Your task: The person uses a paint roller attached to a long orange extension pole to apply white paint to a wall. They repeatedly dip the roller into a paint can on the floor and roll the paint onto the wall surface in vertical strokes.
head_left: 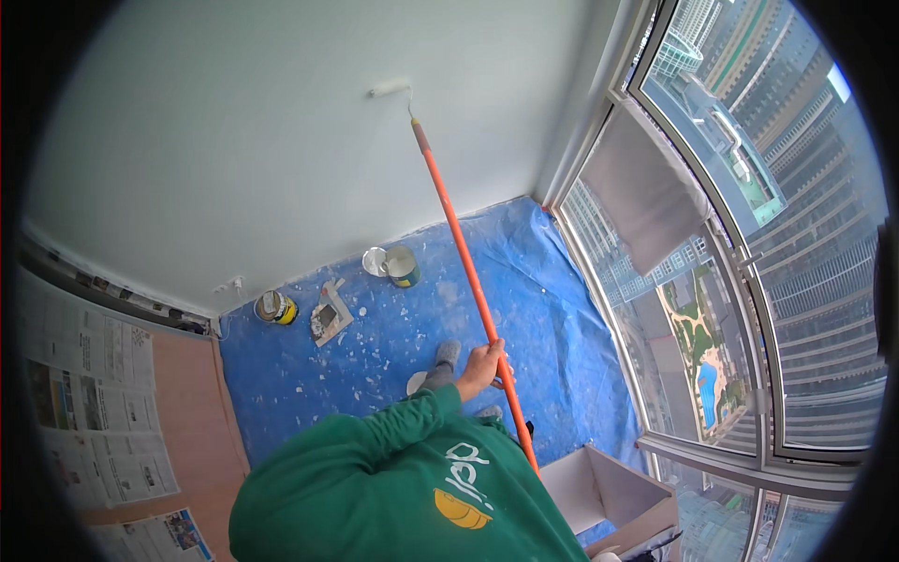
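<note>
"Newspaper sheets at far left. Next?"
"Yellow-and-black can, stained board, whitish disc, all on blue sheeting."
"And the roller?"
"Up at the pale wall, above an open green can, on an orange pole; the left hand has its fingers wrapped around that."
"Right hand?"
"Out of view; can't tell its fingers. The green sweatshirt hides the pole's lower end. An open box stands near it, then windows."

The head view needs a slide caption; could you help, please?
Left hand grips an orange pole, paint roller up at the pale wall.
</note>
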`<action>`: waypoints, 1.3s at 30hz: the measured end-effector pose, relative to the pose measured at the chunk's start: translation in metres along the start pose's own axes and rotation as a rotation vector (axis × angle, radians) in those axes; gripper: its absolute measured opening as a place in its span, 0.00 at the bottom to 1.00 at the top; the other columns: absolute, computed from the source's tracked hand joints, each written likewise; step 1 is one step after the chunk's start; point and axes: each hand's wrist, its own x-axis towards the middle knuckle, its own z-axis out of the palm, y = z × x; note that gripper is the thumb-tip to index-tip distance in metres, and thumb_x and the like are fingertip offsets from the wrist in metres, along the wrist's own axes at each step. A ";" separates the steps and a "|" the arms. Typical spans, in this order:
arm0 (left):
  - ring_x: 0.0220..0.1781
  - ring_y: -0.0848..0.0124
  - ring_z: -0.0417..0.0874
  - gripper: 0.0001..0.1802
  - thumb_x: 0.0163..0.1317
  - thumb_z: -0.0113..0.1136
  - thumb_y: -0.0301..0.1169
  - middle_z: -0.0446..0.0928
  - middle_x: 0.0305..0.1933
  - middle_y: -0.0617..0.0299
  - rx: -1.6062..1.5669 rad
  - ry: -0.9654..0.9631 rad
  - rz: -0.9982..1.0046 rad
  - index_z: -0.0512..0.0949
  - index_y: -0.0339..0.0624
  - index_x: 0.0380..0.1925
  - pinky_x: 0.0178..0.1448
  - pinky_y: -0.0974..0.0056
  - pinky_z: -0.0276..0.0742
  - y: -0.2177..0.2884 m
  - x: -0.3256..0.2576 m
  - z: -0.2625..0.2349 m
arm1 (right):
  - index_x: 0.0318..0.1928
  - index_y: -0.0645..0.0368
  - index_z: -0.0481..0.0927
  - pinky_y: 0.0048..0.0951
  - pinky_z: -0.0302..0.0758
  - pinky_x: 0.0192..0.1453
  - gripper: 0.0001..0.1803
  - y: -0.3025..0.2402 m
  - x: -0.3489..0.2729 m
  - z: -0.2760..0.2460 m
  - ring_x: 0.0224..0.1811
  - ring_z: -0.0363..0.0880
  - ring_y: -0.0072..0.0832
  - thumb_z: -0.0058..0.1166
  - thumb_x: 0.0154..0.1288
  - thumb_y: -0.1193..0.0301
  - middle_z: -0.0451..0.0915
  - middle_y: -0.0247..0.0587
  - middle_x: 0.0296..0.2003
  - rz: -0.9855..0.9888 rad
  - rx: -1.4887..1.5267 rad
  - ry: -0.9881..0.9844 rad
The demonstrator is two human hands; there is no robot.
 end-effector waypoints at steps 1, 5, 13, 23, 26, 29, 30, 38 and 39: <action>0.27 0.57 0.86 0.24 0.71 0.45 0.52 0.79 0.27 0.51 -0.004 -0.004 -0.014 0.68 0.37 0.38 0.24 0.55 0.82 -0.003 0.002 -0.002 | 0.45 0.53 0.81 0.47 0.71 0.42 0.27 -0.003 0.000 0.000 0.38 0.79 0.49 0.45 0.68 0.43 0.81 0.52 0.32 0.009 -0.009 -0.002; 0.28 0.57 0.86 0.25 0.71 0.44 0.53 0.79 0.27 0.51 -0.021 -0.027 -0.086 0.68 0.38 0.38 0.25 0.55 0.81 -0.013 0.013 -0.009 | 0.45 0.53 0.81 0.46 0.71 0.42 0.27 -0.016 -0.001 0.003 0.38 0.79 0.49 0.45 0.67 0.43 0.81 0.52 0.31 0.045 -0.044 -0.005; 0.29 0.55 0.86 0.26 0.71 0.43 0.54 0.80 0.28 0.51 -0.018 0.025 -0.244 0.68 0.37 0.39 0.30 0.53 0.80 -0.028 0.050 -0.028 | 0.45 0.52 0.80 0.46 0.72 0.41 0.27 -0.043 -0.006 0.004 0.38 0.79 0.50 0.45 0.67 0.43 0.81 0.52 0.30 0.113 -0.103 -0.039; 0.24 0.51 0.85 0.26 0.71 0.45 0.50 0.78 0.26 0.47 -0.087 0.160 -0.365 0.67 0.32 0.38 0.30 0.47 0.86 -0.039 0.137 -0.074 | 0.44 0.52 0.80 0.45 0.72 0.40 0.26 -0.079 -0.005 0.008 0.38 0.80 0.50 0.45 0.67 0.43 0.80 0.52 0.30 0.221 -0.158 -0.084; 0.26 0.51 0.85 0.25 0.71 0.45 0.49 0.78 0.27 0.46 -0.074 0.197 -0.401 0.66 0.32 0.38 0.29 0.47 0.86 -0.039 0.167 -0.092 | 0.44 0.51 0.80 0.45 0.72 0.40 0.26 -0.091 0.000 0.009 0.38 0.80 0.50 0.45 0.67 0.43 0.80 0.53 0.29 0.243 -0.176 -0.100; 0.28 0.50 0.85 0.25 0.71 0.45 0.49 0.78 0.30 0.45 -0.095 0.238 -0.406 0.67 0.32 0.39 0.29 0.46 0.86 -0.043 0.201 -0.114 | 0.44 0.51 0.80 0.44 0.72 0.40 0.26 -0.105 0.008 0.014 0.38 0.80 0.51 0.45 0.67 0.43 0.80 0.53 0.29 0.268 -0.183 -0.108; 0.28 0.50 0.85 0.25 0.71 0.46 0.49 0.78 0.30 0.44 -0.087 0.228 -0.425 0.67 0.33 0.40 0.30 0.45 0.85 -0.042 0.211 -0.122 | 0.44 0.51 0.80 0.44 0.72 0.40 0.26 -0.108 0.012 0.016 0.37 0.80 0.51 0.45 0.67 0.43 0.80 0.53 0.29 0.277 -0.189 -0.113; 0.29 0.47 0.85 0.24 0.70 0.46 0.47 0.78 0.32 0.42 -0.068 0.258 -0.492 0.66 0.33 0.45 0.32 0.43 0.85 -0.030 0.273 -0.158 | 0.43 0.51 0.79 0.44 0.73 0.39 0.26 -0.140 0.058 0.031 0.37 0.81 0.51 0.45 0.66 0.42 0.80 0.53 0.28 0.314 -0.219 -0.135; 0.29 0.47 0.85 0.23 0.69 0.45 0.46 0.78 0.32 0.42 -0.067 0.278 -0.495 0.66 0.32 0.45 0.32 0.43 0.85 -0.031 0.281 -0.161 | 0.45 0.48 0.79 0.45 0.73 0.41 0.26 -0.145 0.066 0.032 0.41 0.80 0.54 0.44 0.66 0.41 0.81 0.53 0.30 0.328 -0.235 -0.159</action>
